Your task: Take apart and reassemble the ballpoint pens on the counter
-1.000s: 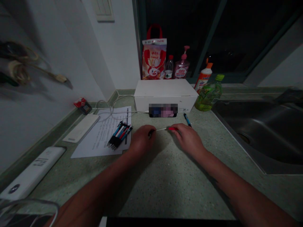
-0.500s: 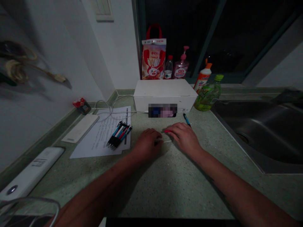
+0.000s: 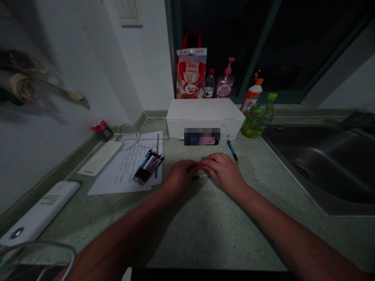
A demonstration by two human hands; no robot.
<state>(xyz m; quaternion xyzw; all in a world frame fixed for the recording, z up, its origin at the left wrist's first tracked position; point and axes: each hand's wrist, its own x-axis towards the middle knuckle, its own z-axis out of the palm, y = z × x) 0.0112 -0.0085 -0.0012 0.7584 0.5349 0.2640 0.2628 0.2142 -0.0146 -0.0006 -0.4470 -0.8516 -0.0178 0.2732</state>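
Over the middle of the counter, my left hand (image 3: 179, 176) and my right hand (image 3: 227, 171) meet at the fingertips. Between them is a small red pen part (image 3: 200, 165), pinched from both sides and mostly covered by the fingers. Just below lies a thin pale rod with a dark end, like a pen refill (image 3: 203, 176), on the countertop under the hands. A blue and black pen (image 3: 233, 152) rests beyond my right hand. To the left, a bunch of pens (image 3: 148, 168) in blue, red, white and black lies on printed paper sheets (image 3: 117, 175).
A white box (image 3: 205, 109) stands at the back, with a phone (image 3: 202, 137) leaning on it and its cable running left. A green bottle (image 3: 258, 119) stands beside the sink (image 3: 293, 171). White power strips or flat devices (image 3: 101, 158) line the left wall.
My left fingers have left the dark end of the thin rod and moved up to the red pen part. My right hand has shifted slightly left, bringing both hands together.
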